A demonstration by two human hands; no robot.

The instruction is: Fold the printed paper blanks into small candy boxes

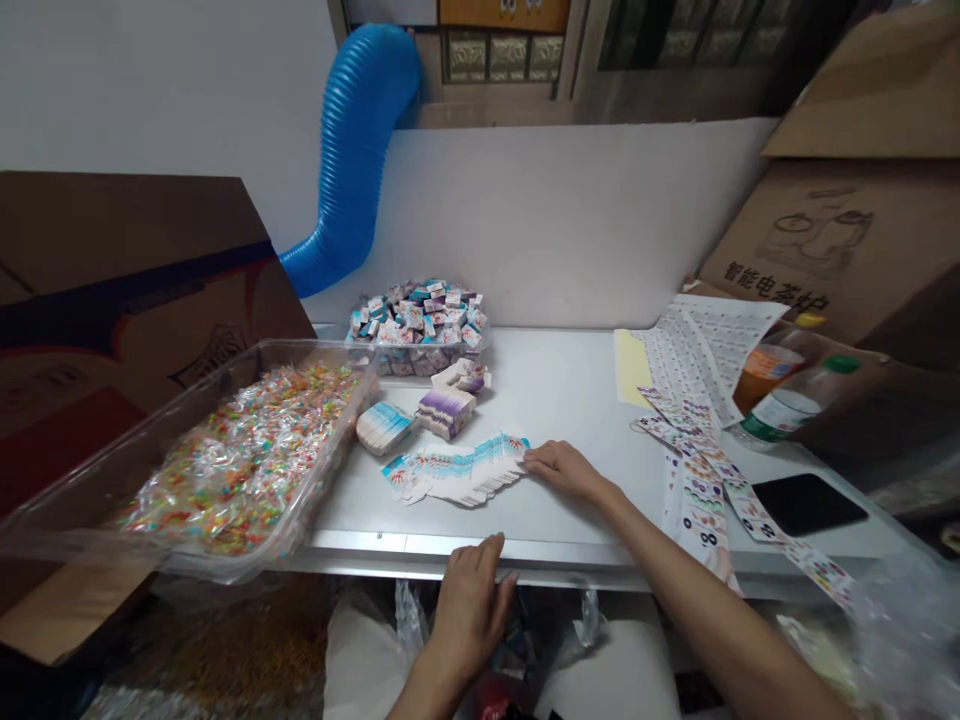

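Touching the right end of a fanned row of flat printed cartons point(472, 468) at the centre of the frame, the right hand point(562, 468) has its fingertips gathered there; whether it pinches the last piece or merely steadies the row, I cannot tell. The overlap looks deliberate, leaving each thin papery edge exposed, and the smooth white table point(559, 380) gives the row a level bed. At bottom centre the left hand point(471, 600) hangs before the table's metal-trimmed edge, fingers loosely parted, seemingly holding nothing. A blue-banded stack point(384, 428) and a purple-banded stack point(446, 412) sit just behind the row, probably bunched to save room. At the left, a glossy clear tub point(330, 470) contains crinkly film packets point(247, 450) speckled with colour, its walls likely keeping slippery pieces in. Upper centre, small angular boxes point(427, 320) heap in a see-through container point(405, 362).
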